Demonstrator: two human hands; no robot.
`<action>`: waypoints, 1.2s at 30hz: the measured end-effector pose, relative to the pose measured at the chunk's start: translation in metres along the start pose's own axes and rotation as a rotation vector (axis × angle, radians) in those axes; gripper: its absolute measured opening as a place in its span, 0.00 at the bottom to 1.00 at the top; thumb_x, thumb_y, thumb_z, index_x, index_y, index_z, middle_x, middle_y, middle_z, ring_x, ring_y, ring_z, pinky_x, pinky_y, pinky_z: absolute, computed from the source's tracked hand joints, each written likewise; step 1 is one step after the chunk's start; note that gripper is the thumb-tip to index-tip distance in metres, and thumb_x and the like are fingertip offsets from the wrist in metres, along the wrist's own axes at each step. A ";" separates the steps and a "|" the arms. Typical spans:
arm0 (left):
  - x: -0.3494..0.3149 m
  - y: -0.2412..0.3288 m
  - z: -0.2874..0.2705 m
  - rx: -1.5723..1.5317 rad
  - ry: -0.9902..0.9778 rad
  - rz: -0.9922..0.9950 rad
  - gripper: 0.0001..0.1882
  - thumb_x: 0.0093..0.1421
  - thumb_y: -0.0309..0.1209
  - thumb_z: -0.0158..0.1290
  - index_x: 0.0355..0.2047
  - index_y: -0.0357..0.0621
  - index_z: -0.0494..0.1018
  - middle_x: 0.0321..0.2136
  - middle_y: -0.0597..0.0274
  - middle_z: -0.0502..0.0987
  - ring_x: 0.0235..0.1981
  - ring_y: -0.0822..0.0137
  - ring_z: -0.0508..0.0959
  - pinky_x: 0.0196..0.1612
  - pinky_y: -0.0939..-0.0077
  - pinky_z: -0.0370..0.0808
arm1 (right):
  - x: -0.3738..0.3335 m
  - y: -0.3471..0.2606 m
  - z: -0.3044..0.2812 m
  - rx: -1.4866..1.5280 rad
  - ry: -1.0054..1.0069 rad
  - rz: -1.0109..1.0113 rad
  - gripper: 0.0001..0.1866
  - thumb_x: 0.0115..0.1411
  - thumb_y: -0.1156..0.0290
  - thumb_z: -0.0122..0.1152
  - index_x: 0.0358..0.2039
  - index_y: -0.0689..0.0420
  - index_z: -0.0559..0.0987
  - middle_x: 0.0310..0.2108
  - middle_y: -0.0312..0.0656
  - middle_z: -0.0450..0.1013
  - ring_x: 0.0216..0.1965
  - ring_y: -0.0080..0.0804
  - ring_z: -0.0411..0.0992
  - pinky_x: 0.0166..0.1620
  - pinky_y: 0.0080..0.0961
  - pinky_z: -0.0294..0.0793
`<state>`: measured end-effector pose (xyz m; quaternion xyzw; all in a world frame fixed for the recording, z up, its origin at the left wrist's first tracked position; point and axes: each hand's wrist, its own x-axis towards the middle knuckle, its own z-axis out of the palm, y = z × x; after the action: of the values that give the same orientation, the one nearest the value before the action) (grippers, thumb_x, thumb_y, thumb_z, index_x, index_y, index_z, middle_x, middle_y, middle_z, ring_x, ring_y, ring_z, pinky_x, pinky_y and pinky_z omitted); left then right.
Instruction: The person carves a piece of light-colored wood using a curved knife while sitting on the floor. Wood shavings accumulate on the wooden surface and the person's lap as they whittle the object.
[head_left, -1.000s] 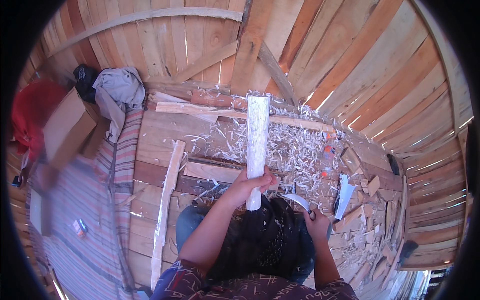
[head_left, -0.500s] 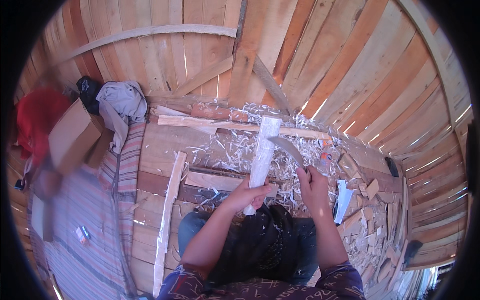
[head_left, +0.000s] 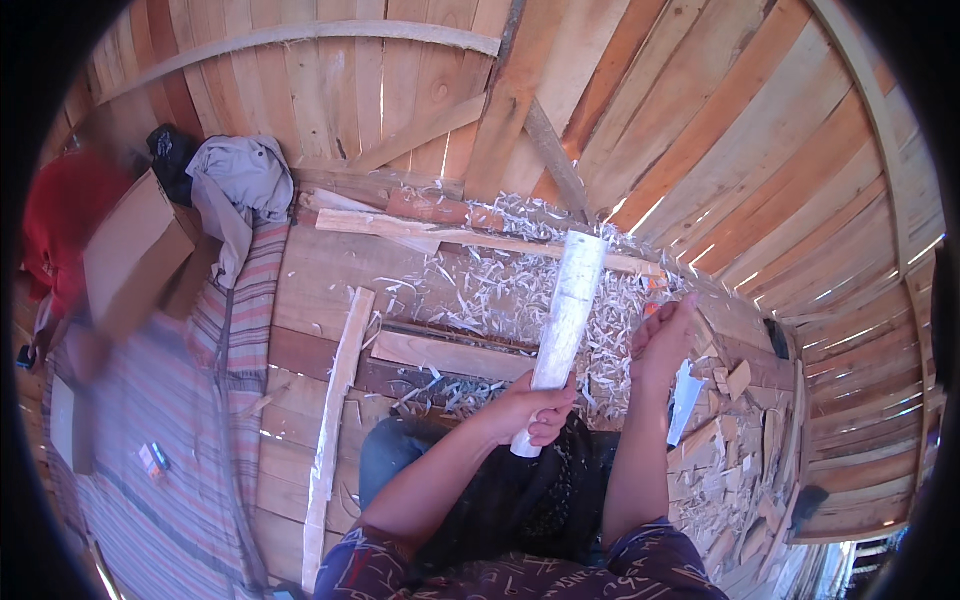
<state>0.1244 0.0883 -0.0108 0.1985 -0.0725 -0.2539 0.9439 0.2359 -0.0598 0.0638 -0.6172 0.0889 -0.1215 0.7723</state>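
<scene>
My left hand (head_left: 535, 410) is wrapped round the lower end of a pale, shaved wooden billet (head_left: 570, 300), which stands up at a slant with its top leaning away and to the right. To its right, my right hand (head_left: 662, 342) is raised with the wrist turned and the fingers curled closed. The curved knife seen in it half a second ago is hidden now, its blade not showing from this side. A gap separates the right hand from the billet. Below the billet's lower end is dark cloth (head_left: 520, 500) over my lap.
Curly wood shavings (head_left: 480, 285) cover the boards ahead. Planks lie across (head_left: 450, 355) and to the left (head_left: 338, 420). Wood chips (head_left: 735, 470) are heaped at the right. On the left, a person in red (head_left: 70, 220) is by a cardboard box (head_left: 140, 250) and a striped mat (head_left: 150, 510).
My right hand has drawn away from the billet and turned over, taking the curved blade out of sight. The left hand and billet sit slightly further right and lower in view.
</scene>
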 end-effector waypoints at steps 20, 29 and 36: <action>0.001 -0.083 -0.006 1.146 0.420 0.036 0.20 0.67 0.44 0.38 0.40 0.38 0.67 0.33 0.63 0.71 0.35 0.74 0.72 0.45 0.78 0.68 | -0.121 0.083 -0.155 -0.049 -0.670 0.571 0.21 0.50 0.74 0.67 0.19 0.50 0.60 0.15 0.31 0.65 0.12 0.16 0.64 0.14 0.14 0.60; -0.156 -0.129 0.085 1.890 0.824 -0.769 0.18 0.54 0.42 0.56 0.34 0.38 0.72 0.20 0.52 0.76 0.23 0.55 0.78 0.28 0.64 0.72 | -0.150 0.124 -0.217 -0.179 -0.591 0.601 0.22 0.47 0.73 0.70 0.18 0.50 0.60 0.16 0.28 0.63 0.16 0.13 0.64 0.16 0.14 0.63; -0.111 -0.177 0.084 1.463 0.708 -0.107 0.12 0.57 0.32 0.53 0.38 0.38 0.69 0.25 0.45 0.75 0.29 0.52 0.78 0.32 0.67 0.73 | -0.139 0.093 -0.232 -0.114 -0.821 0.772 0.23 0.48 0.72 0.69 0.17 0.49 0.59 0.13 0.28 0.62 0.11 0.14 0.60 0.13 0.14 0.56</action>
<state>-0.0707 -0.0241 -0.0115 0.8365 0.0924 -0.1091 0.5289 0.0442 -0.2156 -0.0803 -0.5771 0.0071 0.4247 0.6975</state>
